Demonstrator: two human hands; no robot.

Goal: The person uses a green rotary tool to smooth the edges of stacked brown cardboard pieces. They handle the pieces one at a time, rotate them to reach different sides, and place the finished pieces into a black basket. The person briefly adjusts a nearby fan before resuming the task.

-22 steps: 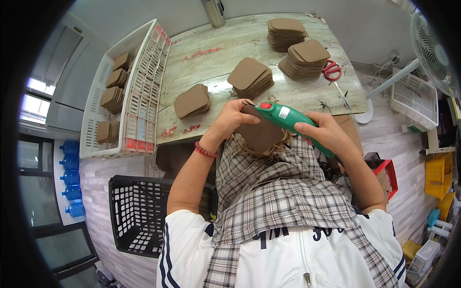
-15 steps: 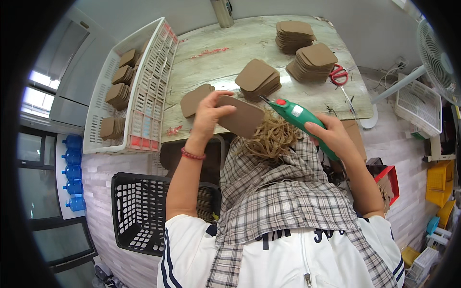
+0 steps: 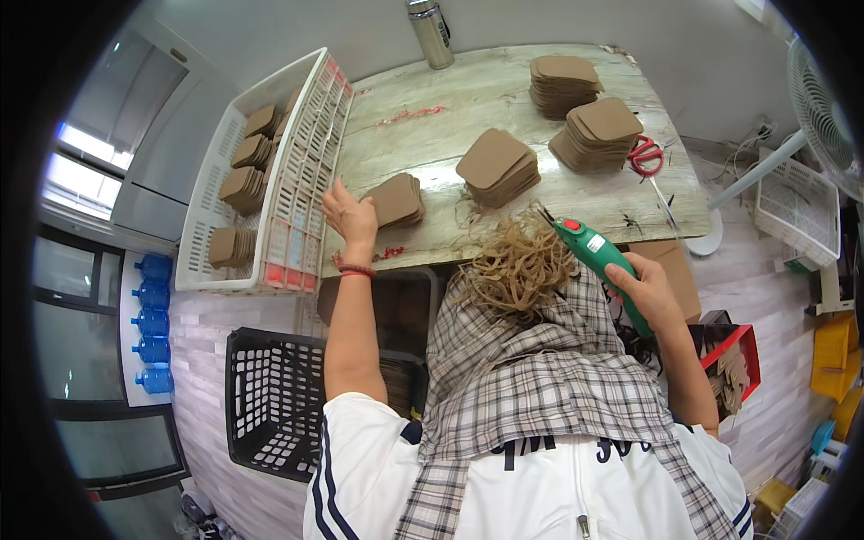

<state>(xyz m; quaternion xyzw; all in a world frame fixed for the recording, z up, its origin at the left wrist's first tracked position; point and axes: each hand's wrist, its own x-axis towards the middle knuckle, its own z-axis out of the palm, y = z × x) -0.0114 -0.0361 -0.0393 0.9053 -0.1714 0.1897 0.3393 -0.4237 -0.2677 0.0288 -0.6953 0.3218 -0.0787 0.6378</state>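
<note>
The fingers point(image 3: 623, 274) of the right hand point(image 3: 644, 290), in the head view, are wrapped round the body of a green cutter point(image 3: 596, 252), the thumb laid along its upper side. The cutter is held slantwise above the lap at the front edge of the bench point(image 3: 405, 148), its dark tip pointing away from the person and to the left, and a red button sits near that tip. The left hand point(image 3: 354, 216), with a red bracelet point(image 3: 357, 270) at the wrist, has its fingers spread apart and nothing visible in them. It is between the white crate point(image 3: 310, 148) and the nearest stack of brown sheets point(image 3: 396, 200), just beside that stack; whether it touches it I cannot tell.

Three more stacks of the same round-cornered sheets stand on the bench: a middle stack point(image 3: 497, 168), a right stack point(image 3: 598, 133) and a far stack point(image 3: 564, 83). Scissors point(image 3: 645, 157) with red handles lie close to the right stack. A metal flask point(image 3: 432, 36) stands at the far edge.

A tangled heap of brown strips point(image 3: 517, 263) rests on the plaid apron point(image 3: 549, 337), just left of the cutter. The white crate holds further bundles of brown sheets. A black crate point(image 3: 241, 378) is lower down on the left, and a red box point(image 3: 751, 355) with brown pieces in it is on the right.
</note>
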